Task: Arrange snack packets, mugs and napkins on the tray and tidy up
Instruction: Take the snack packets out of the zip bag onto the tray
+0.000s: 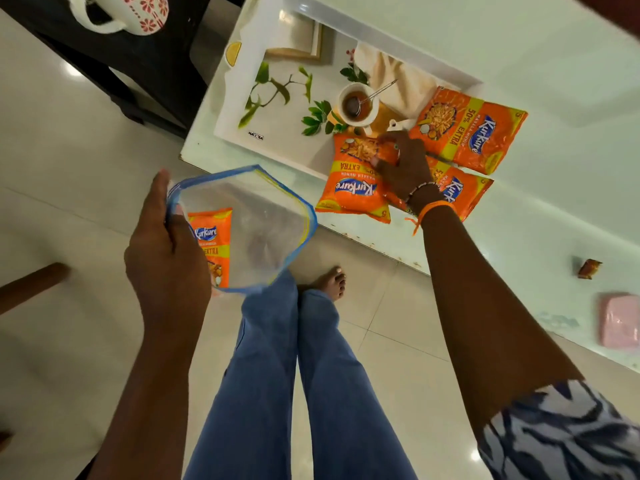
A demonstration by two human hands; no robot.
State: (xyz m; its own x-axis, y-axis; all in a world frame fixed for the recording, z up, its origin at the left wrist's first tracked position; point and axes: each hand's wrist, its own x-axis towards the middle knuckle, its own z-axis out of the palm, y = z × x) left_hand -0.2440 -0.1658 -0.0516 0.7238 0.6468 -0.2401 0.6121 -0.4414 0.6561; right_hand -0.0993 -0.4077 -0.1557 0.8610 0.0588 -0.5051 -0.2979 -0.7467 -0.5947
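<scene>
Three orange Kurkure packets lie at the near end of the white tray (pixel 239 109), partly overhanging its edge onto the pale table (pixel 519 46). The right hand (pixel 403 164) reaches down among them, fingers spread and pressing on the top corner of the nearest Kurkure packet (pixel 353 181); whether it has actually closed on that packet cannot be told. Just beyond the hand lies the far Kurkure packet (pixel 467 129), and the third Kurkure packet (pixel 457 192) pokes out from under the wrist. The left hand (pixel 166 244) is held over the floor, well apart from the tray, pinched on the rim of an open clear zip bag (pixel 270 233) with a blue edge; a fourth Kurkure packet (pixel 211 244) sits inside the bag right beside the fingers. A white floral mug (pixel 128 12) stands on a dark stool (pixel 152 67) at the upper left. Farther right on the table lie a small brown wrapper (pixel 589 268) and a pink packet (pixel 620 320).
</scene>
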